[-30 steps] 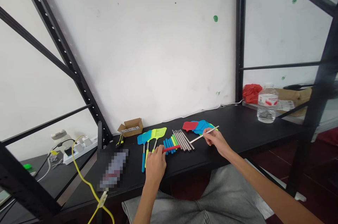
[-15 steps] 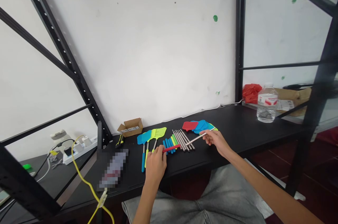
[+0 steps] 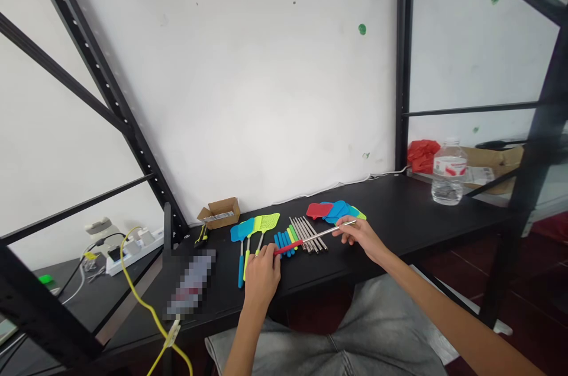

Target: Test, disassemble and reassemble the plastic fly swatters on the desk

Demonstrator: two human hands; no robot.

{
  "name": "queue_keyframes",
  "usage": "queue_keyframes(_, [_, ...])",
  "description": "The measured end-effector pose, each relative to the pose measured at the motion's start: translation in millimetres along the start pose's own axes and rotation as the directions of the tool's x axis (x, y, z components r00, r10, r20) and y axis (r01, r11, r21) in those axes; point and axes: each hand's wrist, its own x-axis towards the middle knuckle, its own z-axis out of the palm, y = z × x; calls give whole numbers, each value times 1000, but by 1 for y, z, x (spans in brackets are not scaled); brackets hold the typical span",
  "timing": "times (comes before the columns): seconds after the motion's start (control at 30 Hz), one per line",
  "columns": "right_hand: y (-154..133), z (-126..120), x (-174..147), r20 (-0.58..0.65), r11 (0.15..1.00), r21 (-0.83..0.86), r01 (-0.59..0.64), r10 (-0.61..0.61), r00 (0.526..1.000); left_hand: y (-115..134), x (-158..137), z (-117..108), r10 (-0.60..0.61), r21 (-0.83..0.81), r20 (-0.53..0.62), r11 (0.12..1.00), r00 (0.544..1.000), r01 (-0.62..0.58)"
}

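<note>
My left hand (image 3: pixel 262 269) is closed around a red handle (image 3: pixel 289 247), which points to the right. In my right hand (image 3: pixel 361 238) a thin metal rod (image 3: pixel 326 232) is pinched near its far end. The rod's other end meets the tip of the red handle; how deep it sits inside, I cannot tell. Below them lie several loose blue and green handles (image 3: pixel 281 237) and a row of metal rods (image 3: pixel 318 241). Beyond my right hand are loose swatter heads, red (image 3: pixel 319 210) and blue (image 3: pixel 337 211). Left of these, blue (image 3: pixel 242 230) and yellow-green fly swatters (image 3: pixel 268 222) with shafts and handles lie together.
An open cardboard box (image 3: pixel 220 214) and a yellow-black cutter (image 3: pixel 201 237) are at the back left. A water bottle (image 3: pixel 449 178) stands at the right near a red plastic bag (image 3: pixel 423 155). A yellow cable (image 3: pixel 133 287) hangs by the left edge; black rack posts flank the table.
My right hand has moved slightly left, bringing the metal rod into line with the red handle, so that their ends now meet. My left hand stays almost still.
</note>
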Motion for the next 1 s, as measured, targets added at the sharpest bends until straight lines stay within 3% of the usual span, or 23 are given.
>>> queue_keyframes(1.0, [-3, 1, -1, -16, 1000, 1, -8, 8, 1000, 1, 2, -2, -16, 21, 21, 1000, 1000, 15])
